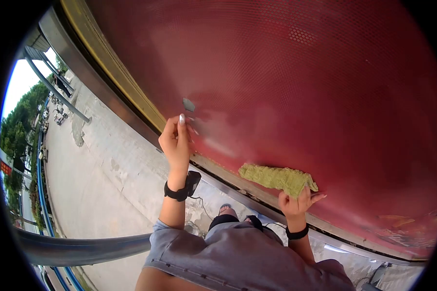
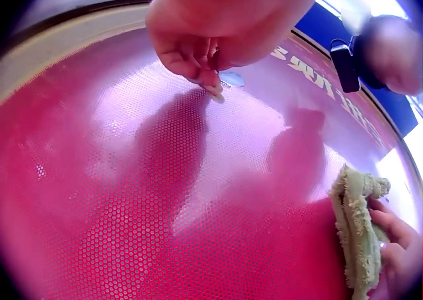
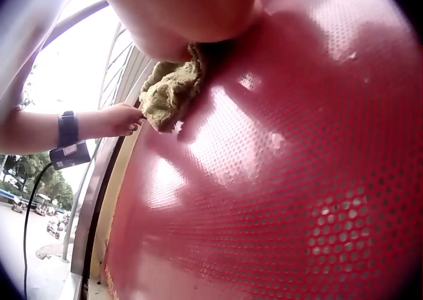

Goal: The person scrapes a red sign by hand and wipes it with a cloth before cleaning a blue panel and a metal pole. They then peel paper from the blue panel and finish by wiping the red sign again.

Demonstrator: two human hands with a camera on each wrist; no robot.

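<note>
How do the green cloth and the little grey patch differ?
The green cloth is long, bunched and fuzzy; the grey patch is small and flat-looking. The right hand holds the cloth, while the left hand is near the patch. Both show against the red panel.

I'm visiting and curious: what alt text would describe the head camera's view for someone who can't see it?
A person's right hand holds a yellow-green cloth at a red perforated panel. The left hand, fingers curled, is beside a small grey patch on it. Pavement and trees show at left.
</note>
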